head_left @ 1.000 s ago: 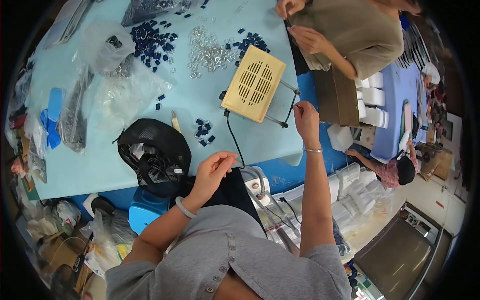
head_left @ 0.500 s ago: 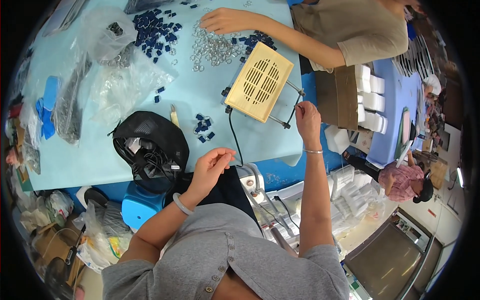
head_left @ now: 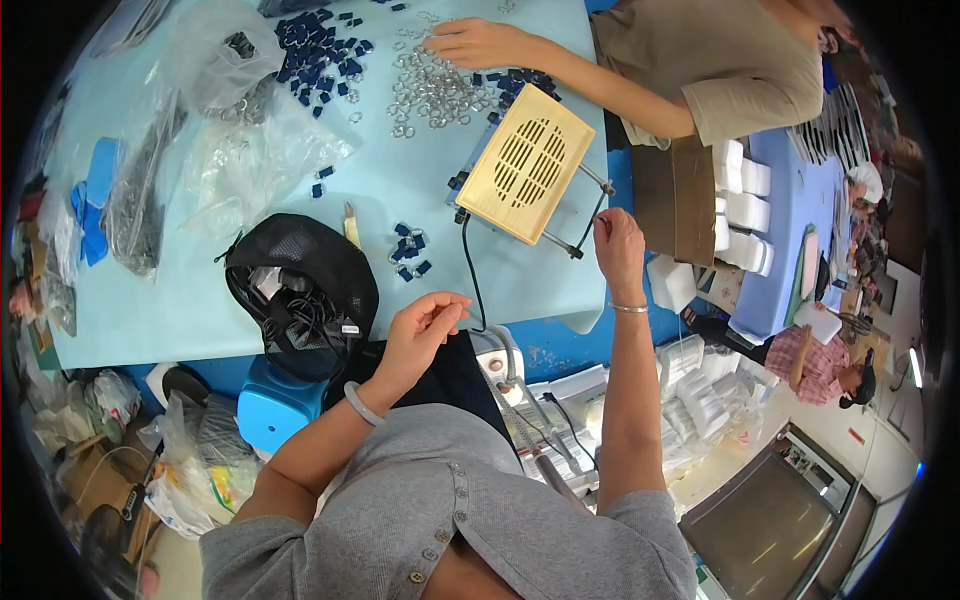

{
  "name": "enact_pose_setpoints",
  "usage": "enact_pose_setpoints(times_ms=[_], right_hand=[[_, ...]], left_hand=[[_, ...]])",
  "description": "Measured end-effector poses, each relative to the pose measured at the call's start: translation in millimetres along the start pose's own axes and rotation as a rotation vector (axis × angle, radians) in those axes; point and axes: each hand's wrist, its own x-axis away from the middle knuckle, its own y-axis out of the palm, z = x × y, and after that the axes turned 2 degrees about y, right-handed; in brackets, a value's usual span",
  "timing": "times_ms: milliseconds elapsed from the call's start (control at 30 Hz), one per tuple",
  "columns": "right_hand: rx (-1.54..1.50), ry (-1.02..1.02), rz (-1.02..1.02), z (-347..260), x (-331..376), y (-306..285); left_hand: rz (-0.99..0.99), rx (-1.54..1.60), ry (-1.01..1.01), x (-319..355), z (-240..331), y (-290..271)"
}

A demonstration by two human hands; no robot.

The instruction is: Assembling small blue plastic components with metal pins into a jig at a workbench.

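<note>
A co-worker's arm (head_left: 622, 93) has stretched out, while left hand (head_left: 418, 332) and right hand (head_left: 621, 250) curl loosely, contents unclear

- Slotted panel (head_left: 528, 165), upper centre: pale yellow, dark slots forming an oval pattern
- Table (head_left: 540, 285), upper half: light turquoise
- Small tabs (head_left: 298, 62), upper left: navy
- Rings (head_left: 432, 90), top centre: silver
- Mesh bag (head_left: 300, 248), left of centre: black
- Buttoned shirt (head_left: 350, 500), bottom: plain grey
- Co-worker's shirt (head_left: 822, 370), right: pink check

Shiny metal rings (head_left: 440, 95); a clear, crinkled plastic bag (head_left: 240, 165); a matt black mesh-cloth pouch (head_left: 322, 240); a smooth, pale slotted panel (head_left: 532, 163) (wood or plastic, unclear).
</note>
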Motion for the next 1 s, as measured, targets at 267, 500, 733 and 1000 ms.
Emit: enact_pose_setpoints(times_ms=[267,500,733,1000], right_hand=[[0.015,-0.024,-0.005,-0.8,-0.4,-1.3],[0.021,0.009,-0.036,-0.9,-1.1,-1.6],[0.004,0.007,-0.02,-1.2,-3.2,0.8],[0.008,-0.015,0.002,1.4,-4.3,3.9]], left_hand=[[0.007,-0.002,0.021,0.4,-0.3,-0.9],[0.01,-0.009,0.014,-0.1,-0.5,-2.1],[0.012,-0.01,0.014,0.1,-0.6,-1.3],[0.004,-0.015,0.015,0.9,-2.0,-1.8]])
